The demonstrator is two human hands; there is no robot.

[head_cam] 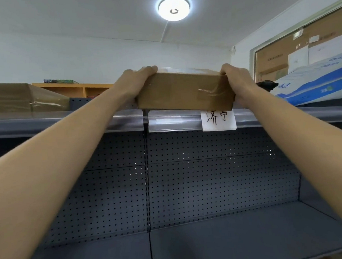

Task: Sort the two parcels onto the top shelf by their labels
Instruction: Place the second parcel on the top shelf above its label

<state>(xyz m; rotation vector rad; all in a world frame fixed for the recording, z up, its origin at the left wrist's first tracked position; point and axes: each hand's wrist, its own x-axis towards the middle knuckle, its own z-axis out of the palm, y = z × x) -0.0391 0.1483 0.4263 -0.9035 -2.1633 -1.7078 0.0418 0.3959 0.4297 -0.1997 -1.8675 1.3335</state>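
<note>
Left hand (140,75) is clamped on the left end of the cardboard parcel (184,91), fingers wrapped over the top edge. Right hand (236,78) grasps the opposite end the same way, palm against the side face. Both arms are stretched up and forward.

The parcel sits at the front lip of the top shelf (64,121), its near lower edge overhanging the rail. Whether its far part rests on the shelf cannot be told from here. It lies directly above the white paper tag (218,120) clipped to the rail, handwritten in black characters; the box covers the tag's upper edge.

Handling, judged: flat, rigid carton with a clear tape strip (212,92) across the near face and something glossy on top. It holds its shape under the end grip, so it looks stiff and fairly light. The taped areas may be slick; the bare cardboard ends, where the hands are, look like the best hold.

Left of the parcel, well apart: a larger taped box (22,97) on the same shelf. Right of the parcel: a blue-and-white package (314,83) lying tilted, with a small dark object (266,85) between it and the right hand. Below the parcel, the lower shelf (214,239) is bare before a perforated back panel (210,177).
</note>
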